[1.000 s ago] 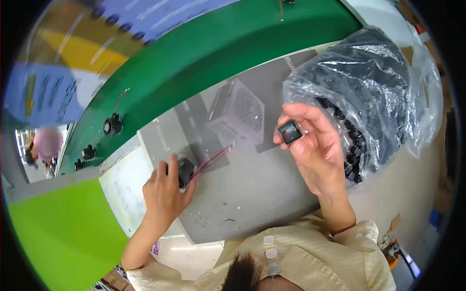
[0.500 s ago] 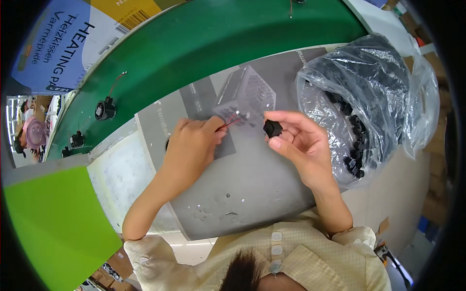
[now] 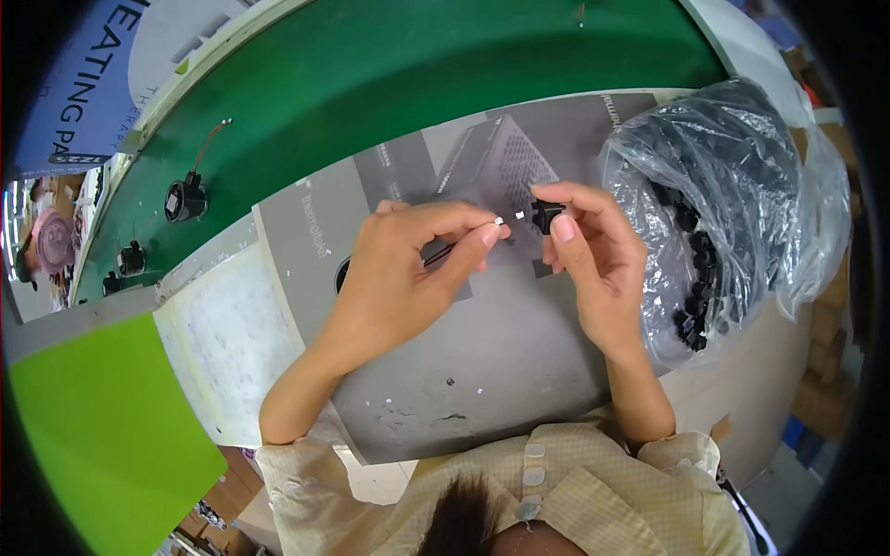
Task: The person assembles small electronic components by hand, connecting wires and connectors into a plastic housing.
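Observation:
My left hand is closed in a pinch on a thin wire lead, whose small white connector pokes out at the fingertips. Part of the lead shows dark below the index finger; the rest is hidden by the hand. Facing it, my right hand grips a small black plastic housing between thumb and fingers. A narrow gap separates the connector from the housing. Both hands are raised over a grey printed cardboard sheet.
A clear plastic bag of black parts lies at the right. Behind is a green conveyor belt bearing round black units with wires. A bright green panel stands left. White scraps dot the sheet.
My left hand has moved right and now presents the white connector at its fingertips. My right hand has turned the black housing toward it. The two are closer together.

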{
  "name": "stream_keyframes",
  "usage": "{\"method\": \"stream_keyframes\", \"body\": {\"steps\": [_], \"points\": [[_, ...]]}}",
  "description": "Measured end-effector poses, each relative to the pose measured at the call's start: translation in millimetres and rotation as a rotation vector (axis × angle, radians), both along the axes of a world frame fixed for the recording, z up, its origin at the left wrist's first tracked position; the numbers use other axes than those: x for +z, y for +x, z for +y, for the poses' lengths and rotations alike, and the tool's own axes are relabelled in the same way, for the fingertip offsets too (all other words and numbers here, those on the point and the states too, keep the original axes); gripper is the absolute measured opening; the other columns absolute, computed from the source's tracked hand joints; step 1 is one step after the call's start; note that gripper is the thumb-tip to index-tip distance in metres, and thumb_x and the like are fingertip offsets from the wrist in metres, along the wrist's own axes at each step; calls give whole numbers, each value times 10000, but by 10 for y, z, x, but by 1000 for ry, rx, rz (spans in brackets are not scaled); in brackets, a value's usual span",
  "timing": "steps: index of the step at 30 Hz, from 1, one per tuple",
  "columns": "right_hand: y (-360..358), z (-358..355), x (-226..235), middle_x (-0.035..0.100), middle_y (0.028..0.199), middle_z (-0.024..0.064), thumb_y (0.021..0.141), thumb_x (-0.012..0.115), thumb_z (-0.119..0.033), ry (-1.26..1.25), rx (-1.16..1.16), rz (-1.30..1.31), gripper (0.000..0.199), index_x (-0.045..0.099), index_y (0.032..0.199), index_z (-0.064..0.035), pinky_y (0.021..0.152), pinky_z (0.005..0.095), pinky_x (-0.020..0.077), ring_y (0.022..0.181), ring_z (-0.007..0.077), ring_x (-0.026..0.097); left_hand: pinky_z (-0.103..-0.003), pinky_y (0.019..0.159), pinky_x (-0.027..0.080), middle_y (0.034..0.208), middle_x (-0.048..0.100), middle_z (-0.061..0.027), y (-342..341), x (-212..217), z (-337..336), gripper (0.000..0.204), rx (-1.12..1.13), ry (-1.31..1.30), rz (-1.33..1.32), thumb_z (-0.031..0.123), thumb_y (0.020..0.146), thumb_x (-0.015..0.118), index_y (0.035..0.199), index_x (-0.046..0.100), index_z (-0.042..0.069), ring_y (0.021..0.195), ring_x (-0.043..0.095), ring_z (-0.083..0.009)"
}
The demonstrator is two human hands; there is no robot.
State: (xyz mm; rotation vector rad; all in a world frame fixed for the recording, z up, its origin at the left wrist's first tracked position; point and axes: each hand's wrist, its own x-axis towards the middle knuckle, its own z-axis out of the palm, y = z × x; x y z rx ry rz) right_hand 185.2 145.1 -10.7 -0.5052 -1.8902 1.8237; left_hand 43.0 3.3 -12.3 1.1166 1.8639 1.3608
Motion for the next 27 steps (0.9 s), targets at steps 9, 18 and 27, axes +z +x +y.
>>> {"method": "stream_keyframes", "body": {"steps": [9, 18, 27], "points": [[2, -2, -20, 480, 800, -50, 926, 665, -59, 56, 59, -34, 286, 637, 1200, 14, 662, 188, 376, 725, 40, 424, -284, 763, 375, 745, 721, -21, 2, 46, -58, 100, 7, 36, 170, 127, 898, 701, 963, 763, 84, 679, 647, -134], [32, 10, 7, 497, 760, -30, 971, 620, -123, 13, 85, -81, 254, 629, 1185, 13, 644, 202, 406, 720, 50, 488, -272, 705, 489, 803, 751, -83, -51, 31, -18, 100, -63, 14, -181, 64, 904, 692, 969, 699, -12, 698, 674, -118], [19, 4, -57, 614, 872, 65, 931, 625, -68, 365, 51, 42, 262, 656, 1177, 18, 650, 236, 452, 716, 119, 533, -256, 691, 532, 846, 746, -120, -146, 55, -7, 95, -144, -16, -449, 35, 909, 684, 945, 676, -52, 717, 671, -121]]}}
